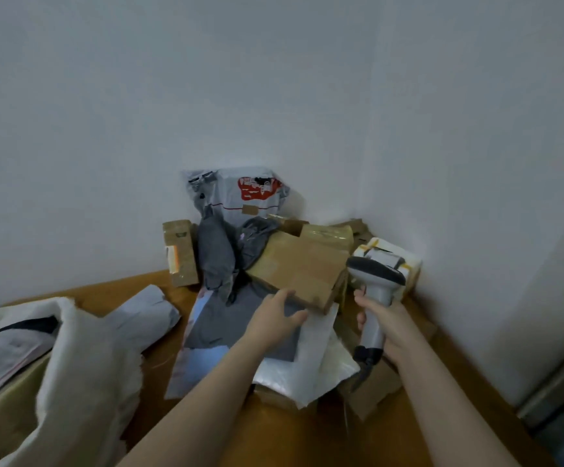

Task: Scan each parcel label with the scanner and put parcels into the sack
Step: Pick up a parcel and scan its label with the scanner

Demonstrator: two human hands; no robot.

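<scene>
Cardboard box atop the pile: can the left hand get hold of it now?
Probably yes. The left hand reaches the near edge of the cardboard box with nothing between; the right hand grips the scanner aside.

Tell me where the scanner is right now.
In the head view, right of centre, the right hand grips the scanner, just right of the cardboard box.
</scene>
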